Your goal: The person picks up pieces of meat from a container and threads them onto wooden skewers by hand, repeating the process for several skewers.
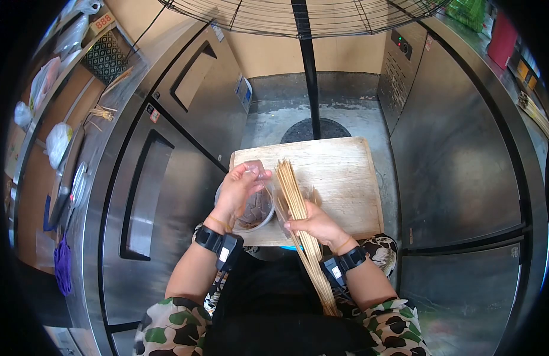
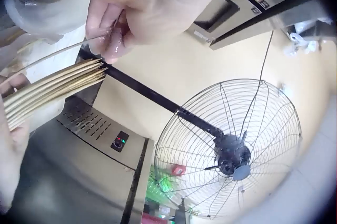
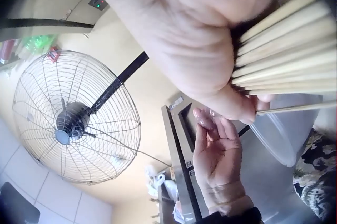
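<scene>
A pinkish, wet-looking slice of meat is pinched between the thumb and fingers of my left hand, above a clear plastic tub. More dark meat slices lie in that tub. My right hand grips a thick bundle of bamboo skewers that slants down toward my lap. One single skewer stands apart from the bundle, under the right thumb. In the left wrist view its far end meets the meat slice at the left fingertips.
The tub stands at the left of a pale wooden board before my knees. Steel fridge cabinets flank both sides. Beyond the board rises a black pole with a wire fan cage. More skewers lie on the left counter.
</scene>
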Demonstrator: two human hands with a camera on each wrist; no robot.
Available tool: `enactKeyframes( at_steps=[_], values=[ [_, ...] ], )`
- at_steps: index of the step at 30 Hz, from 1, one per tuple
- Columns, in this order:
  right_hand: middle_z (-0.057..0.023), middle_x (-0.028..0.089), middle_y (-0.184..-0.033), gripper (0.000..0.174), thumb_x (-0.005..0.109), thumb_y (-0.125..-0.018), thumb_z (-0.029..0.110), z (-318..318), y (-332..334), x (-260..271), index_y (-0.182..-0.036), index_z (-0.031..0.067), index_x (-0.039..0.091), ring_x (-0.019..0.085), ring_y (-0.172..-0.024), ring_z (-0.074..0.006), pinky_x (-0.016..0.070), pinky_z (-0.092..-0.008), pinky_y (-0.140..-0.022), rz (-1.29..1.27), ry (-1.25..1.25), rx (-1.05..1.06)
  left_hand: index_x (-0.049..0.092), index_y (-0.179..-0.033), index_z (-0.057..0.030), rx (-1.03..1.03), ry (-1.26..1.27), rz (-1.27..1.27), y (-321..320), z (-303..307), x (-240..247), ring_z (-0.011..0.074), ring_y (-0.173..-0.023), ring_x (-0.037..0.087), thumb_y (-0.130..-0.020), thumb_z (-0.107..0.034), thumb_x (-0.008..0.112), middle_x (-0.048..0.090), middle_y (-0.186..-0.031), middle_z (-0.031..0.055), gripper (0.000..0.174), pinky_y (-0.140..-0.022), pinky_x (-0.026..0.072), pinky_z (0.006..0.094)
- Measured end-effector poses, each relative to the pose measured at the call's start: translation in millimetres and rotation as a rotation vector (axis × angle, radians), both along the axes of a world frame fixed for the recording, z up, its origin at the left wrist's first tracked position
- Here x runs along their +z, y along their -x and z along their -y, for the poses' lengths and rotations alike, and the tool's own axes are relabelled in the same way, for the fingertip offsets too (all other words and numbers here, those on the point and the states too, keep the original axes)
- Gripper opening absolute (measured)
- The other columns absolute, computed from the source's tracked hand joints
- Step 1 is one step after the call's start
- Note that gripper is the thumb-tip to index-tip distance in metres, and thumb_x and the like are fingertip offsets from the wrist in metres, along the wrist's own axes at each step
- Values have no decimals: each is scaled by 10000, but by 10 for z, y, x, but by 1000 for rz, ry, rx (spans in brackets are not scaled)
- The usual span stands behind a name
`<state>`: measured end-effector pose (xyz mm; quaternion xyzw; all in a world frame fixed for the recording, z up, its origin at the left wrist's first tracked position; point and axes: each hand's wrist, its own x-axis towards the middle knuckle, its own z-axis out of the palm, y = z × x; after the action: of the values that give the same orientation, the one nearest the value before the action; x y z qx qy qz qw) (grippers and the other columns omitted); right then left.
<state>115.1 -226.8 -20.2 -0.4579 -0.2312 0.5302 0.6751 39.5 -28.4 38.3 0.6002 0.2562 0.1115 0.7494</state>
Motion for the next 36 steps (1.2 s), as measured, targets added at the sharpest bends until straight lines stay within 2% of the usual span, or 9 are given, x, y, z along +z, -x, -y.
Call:
enactKeyframes(
  at_steps=[4,8,14,17,20,23,26,32,36],
  values=[
    [-11,537,-777,288,670,-761,-19,-7,4,-8,-972,40,483,547,-645,-85,468,-214,-565,-2,-21,0,560,-1067,-90,-44,-66,-37,102,175,-54,113,-911,614,-929,-150,511,665,-966,50,159,-744,466,217],
    [-13,538,-787,294,667,-763,-23,-6,20,-2,-980,42,479,546,-648,-84,467,-215,-565,20,-10,5,558,-1055,-77,132,-77,45,84,153,-103,100,-843,620,-928,-134,510,648,-925,24,146,-717,493,242],
    [-5,531,-815,344,680,-759,-16,-15,19,3,-1028,39,472,543,-685,-82,467,-214,-585,70,3,8,545,-1011,-47,170,-24,-22,27,47,-206,122,-844,622,-922,-106,514,627,-935,41,112,-662,510,224],
    [-5,528,-820,362,689,-756,-7,-18,27,-35,-1042,37,472,540,-697,-82,466,-212,-592,47,-39,-6,541,-1065,-50,293,53,-37,11,132,-156,122,-818,624,-921,-104,513,629,-932,37,156,-652,512,220],
    [-5,524,-826,375,693,-754,-1,-18,24,-8,-1053,37,470,540,-701,-81,466,-212,-592,67,-40,3,548,-1114,-46,255,67,1,61,154,-158,127,-821,625,-920,-116,522,629,-955,42,208,-683,519,235],
    [-5,522,-826,384,695,-754,4,-4,24,9,-1063,32,468,538,-703,-81,466,-212,-595,55,-29,14,561,-1141,-54,47,219,-54,127,41,-221,132,-850,622,-915,-135,539,628,-981,46,241,-714,523,251],
    [-6,524,-826,379,694,-757,6,-7,21,-9,-1060,29,467,542,-709,-82,470,-215,-603,53,-36,-6,607,-1079,-49,-60,267,-193,157,138,-148,115,-779,604,-910,-126,549,630,-959,38,195,-718,531,251],
    [-11,538,-835,351,695,-758,3,2,22,-10,-1028,33,471,552,-729,-87,480,-222,-627,51,-23,14,578,-1039,-49,133,260,19,179,107,-249,134,-875,606,-915,-113,532,615,-1074,85,147,-774,518,244],
    [-14,542,-836,342,694,-762,8,6,25,56,-1022,32,471,553,-732,-88,479,-222,-632,65,-15,23,566,-1033,-51,273,250,90,107,107,-215,134,-912,611,-917,-76,504,613,-1115,96,135,-767,514,241]
  ],
)
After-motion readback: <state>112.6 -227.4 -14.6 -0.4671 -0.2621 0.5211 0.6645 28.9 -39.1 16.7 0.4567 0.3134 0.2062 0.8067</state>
